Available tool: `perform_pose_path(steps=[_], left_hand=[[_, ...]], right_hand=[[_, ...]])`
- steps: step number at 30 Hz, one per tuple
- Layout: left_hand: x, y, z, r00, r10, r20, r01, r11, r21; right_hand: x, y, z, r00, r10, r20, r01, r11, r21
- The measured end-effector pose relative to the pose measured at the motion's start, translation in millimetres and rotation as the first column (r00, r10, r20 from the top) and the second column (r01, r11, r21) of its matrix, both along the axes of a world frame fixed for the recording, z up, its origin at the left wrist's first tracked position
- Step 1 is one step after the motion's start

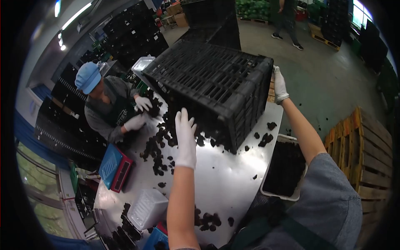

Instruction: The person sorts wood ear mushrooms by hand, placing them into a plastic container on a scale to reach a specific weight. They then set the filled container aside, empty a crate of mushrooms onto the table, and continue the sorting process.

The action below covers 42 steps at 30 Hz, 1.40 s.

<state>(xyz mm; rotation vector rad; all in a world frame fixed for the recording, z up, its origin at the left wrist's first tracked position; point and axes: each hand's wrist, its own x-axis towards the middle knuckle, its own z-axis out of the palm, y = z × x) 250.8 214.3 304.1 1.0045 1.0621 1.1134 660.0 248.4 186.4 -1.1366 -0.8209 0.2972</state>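
Observation:
A large black plastic crate [216, 73] is tipped over on the metal table [216, 168], its open side facing down and left. My right hand [280, 84], in a white glove, holds the crate's far right edge; its fingers are partly hidden there. In front of the crate's opening is my left hand [185, 137], gloved too, with its fingers stretched apart and nothing in it. Small dark lumpy pieces [156, 152], whose kind I cannot make out, lie scattered around the left hand and under the crate.
Across the table a co-worker [109, 104] in a blue cap handles dark pieces. A red-and-blue scale [116, 168] and a clear plastic box [148, 208] stand at the left. A white tub [302, 185] of dark material is at the right, near wooden pallets [360, 154]. Another person [286, 23] stands behind.

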Motion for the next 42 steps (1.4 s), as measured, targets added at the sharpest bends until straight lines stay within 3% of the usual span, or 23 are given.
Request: perform_pose_path(steps=[2, 3, 6, 7, 8, 10, 11, 13, 14, 15, 17, 18, 20, 22, 24, 26, 28, 30, 31, 34, 40, 41, 42], left_hand=[[37.8, 47.4, 13.6, 0.986, 0.112, 0.124, -0.090, 0.982, -0.164], [46.0, 61.8, 17.3, 0.981, 0.073, 0.178, -0.054, 0.993, -0.109], [62.3, 129.5, -29.3, 0.976, 0.216, 0.000, -0.216, 0.976, 0.011], [74.0, 108.2, -8.4, 0.906, 0.422, -0.029, -0.420, 0.906, 0.057], [81.4, 81.2, 19.2, 0.910, 0.388, 0.148, -0.391, 0.920, -0.011], [52.5, 131.5, -33.2, 0.960, 0.278, 0.024, -0.279, 0.958, 0.066], [66.2, 88.3, 14.9, 0.946, 0.276, 0.168, -0.282, 0.959, 0.009], [60.4, 68.3, 22.3, 0.982, 0.185, 0.031, -0.187, 0.976, 0.112], [62.2, 60.6, 28.1, 0.987, 0.161, -0.001, -0.161, 0.984, 0.077], [64.5, 53.0, 33.1, 0.990, 0.135, -0.031, -0.133, 0.990, 0.043], [56.8, 59.1, 29.1, 0.995, 0.087, -0.054, -0.091, 0.993, -0.074], [43.3, 84.7, 10.3, 0.987, 0.143, -0.075, -0.149, 0.985, -0.084], [15.1, 109.1, -8.6, 0.990, 0.141, -0.005, -0.141, 0.985, -0.104], [-3.4, 101.3, -9.3, 0.991, 0.135, 0.021, -0.132, 0.984, -0.118], [-45.1, 103.4, -11.7, 0.994, -0.094, 0.054, 0.103, 0.972, -0.210], [-58.0, 79.1, -11.3, 0.994, -0.040, 0.105, 0.054, 0.988, -0.143], [-47.6, 51.5, 0.9, 0.961, 0.272, -0.056, -0.277, 0.935, -0.221], [-68.1, 44.5, -9.5, 0.951, 0.306, -0.037, -0.308, 0.934, -0.183], [-77.0, 44.6, -15.1, 0.952, 0.305, 0.000, -0.300, 0.937, -0.179], [-102.7, 36.8, -36.1, 0.966, 0.165, 0.199, -0.144, 0.983, -0.117], [-129.6, 8.5, -48.1, 0.964, 0.198, 0.177, -0.180, 0.977, -0.110], [-134.0, 7.3, -52.4, 0.955, 0.210, 0.210, -0.187, 0.975, -0.120], [-136.8, 4.6, -54.2, 0.945, 0.220, 0.242, -0.192, 0.972, -0.133]], right_hand=[[-4.9, 11.7, 7.9, 0.995, -0.084, -0.055, 0.082, 0.996, -0.035], [2.9, 23.0, 0.6, 0.990, -0.102, -0.094, 0.097, 0.993, -0.061], [24.2, 50.1, -22.1, 0.965, -0.140, -0.222, 0.126, 0.989, -0.077], [22.7, 54.7, -21.4, 0.952, -0.136, -0.276, 0.131, 0.991, -0.036], [10.8, 51.3, -6.1, 0.949, -0.104, -0.297, 0.116, 0.993, 0.023], [-16.8, 41.9, 29.3, 0.942, -0.034, -0.334, 0.086, 0.986, 0.142], [-23.5, 43.4, 52.0, 0.953, -0.076, -0.292, 0.115, 0.986, 0.120], [-20.6, 44.0, 42.2, 0.951, -0.202, -0.236, 0.189, 0.979, -0.076], [-24.1, 36.6, 49.5, 0.949, -0.314, -0.038, 0.311, 0.948, -0.067], [-37.5, 27.6, 65.6, 0.887, -0.461, -0.032, 0.454, 0.883, -0.121], [-15.0, 40.3, 43.7, 0.897, -0.410, 0.164, 0.428, 0.899, -0.092], [-22.3, 31.9, 54.7, 0.949, -0.311, -0.050, 0.300, 0.940, -0.165], [-21.6, 51.8, 44.1, 0.982, -0.069, -0.175, 0.075, 0.997, 0.028], [-34.3, 48.0, 51.8, 0.989, -0.120, -0.090, 0.120, 0.993, -0.009], [-47.9, 37.9, 66.7, 0.991, -0.127, 0.048, 0.127, 0.992, -0.002], [-71.2, 25.5, 86.5, 0.990, -0.091, 0.107, 0.089, 0.996, 0.018], [-89.1, 18.5, 95.7, 0.941, -0.141, 0.308, 0.136, 0.990, 0.037], [-115.2, -7.2, 122.4, 0.992, 0.075, 0.097, -0.070, 0.996, -0.063], [-120.4, -11.6, 127.1, 0.985, 0.134, 0.113, -0.130, 0.991, -0.044], [-149.7, -18.3, 139.0, 0.986, 0.124, 0.114, -0.137, 0.984, 0.112], [-178.1, -42.2, 148.3, 0.912, 0.369, 0.180, -0.343, 0.926, -0.161], [-193.4, -42.8, 146.4, 0.962, 0.236, 0.138, -0.224, 0.970, -0.094], [-200.9, -46.5, 150.1, 0.951, 0.273, 0.146, -0.264, 0.961, -0.081]])
